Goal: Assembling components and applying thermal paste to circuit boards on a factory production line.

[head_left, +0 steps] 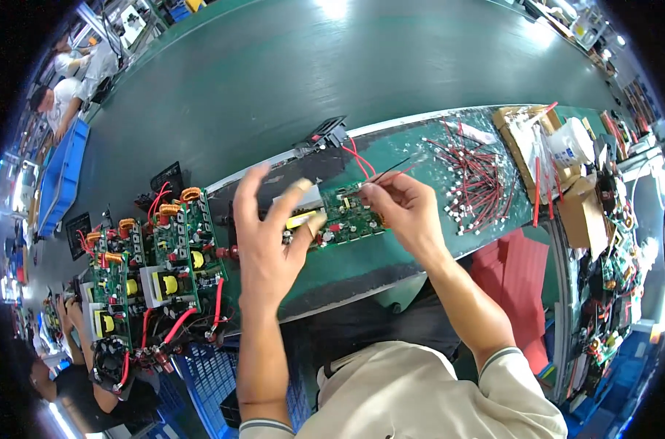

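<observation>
A green circuit board (353, 222) with a yellow-wrapped transformer lies on the bench in front of me. My left hand (265, 252) is over the board's left end, its fingers spread and slightly blurred, holding nothing. At the board's upper right, my right hand (411, 214) pinches a thin red and black wire (395, 168); the fingers hide the end nearest the board. Two thicker red wires (358, 155) run from the board's far side to a black plastic panel part (327, 134).
Right of the board, thin red-and-black wires with white connectors (482, 179) lie heaped on clear plastic. Beyond them stands a cardboard box (519, 146). Several assembled circuit boards (177, 252) stand at left. Red sheets (512, 278) sit below the bench edge. Other people work at far left.
</observation>
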`<action>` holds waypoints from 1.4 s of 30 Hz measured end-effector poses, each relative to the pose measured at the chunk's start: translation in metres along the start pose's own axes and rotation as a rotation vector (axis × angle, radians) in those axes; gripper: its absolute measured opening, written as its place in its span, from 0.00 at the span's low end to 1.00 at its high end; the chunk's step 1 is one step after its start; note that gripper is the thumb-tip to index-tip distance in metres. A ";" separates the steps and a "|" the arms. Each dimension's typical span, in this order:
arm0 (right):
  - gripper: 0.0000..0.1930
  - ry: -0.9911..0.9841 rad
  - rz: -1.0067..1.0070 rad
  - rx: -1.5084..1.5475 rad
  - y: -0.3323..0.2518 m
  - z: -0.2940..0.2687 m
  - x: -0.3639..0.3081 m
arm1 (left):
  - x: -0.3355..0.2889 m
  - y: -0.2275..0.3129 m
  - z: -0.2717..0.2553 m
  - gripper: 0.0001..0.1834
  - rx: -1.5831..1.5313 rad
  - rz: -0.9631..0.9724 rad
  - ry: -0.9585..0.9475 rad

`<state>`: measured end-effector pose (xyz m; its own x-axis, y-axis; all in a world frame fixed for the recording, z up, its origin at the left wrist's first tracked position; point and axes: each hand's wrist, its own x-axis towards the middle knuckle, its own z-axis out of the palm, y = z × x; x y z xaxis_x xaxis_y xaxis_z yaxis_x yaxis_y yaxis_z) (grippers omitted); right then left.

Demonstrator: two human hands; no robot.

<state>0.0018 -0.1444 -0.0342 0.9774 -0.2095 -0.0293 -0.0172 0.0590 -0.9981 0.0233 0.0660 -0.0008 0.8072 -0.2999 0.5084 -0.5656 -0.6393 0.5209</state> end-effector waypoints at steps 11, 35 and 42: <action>0.08 -0.157 -0.066 -0.507 0.001 0.032 0.017 | -0.011 0.013 -0.004 0.37 0.310 -0.037 -0.593; 0.07 -0.265 -0.224 -0.580 0.013 0.032 0.025 | -0.002 0.019 0.004 0.33 0.389 -0.060 -0.636; 0.07 -0.256 -0.145 -0.543 0.010 0.032 0.029 | -0.003 0.016 0.015 0.34 0.429 -0.020 -0.596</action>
<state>0.0371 -0.1189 -0.0434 0.9962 0.0668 0.0553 0.0804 -0.4715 -0.8782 0.0147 0.0463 -0.0044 0.8405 -0.5413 -0.0211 -0.5327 -0.8330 0.1495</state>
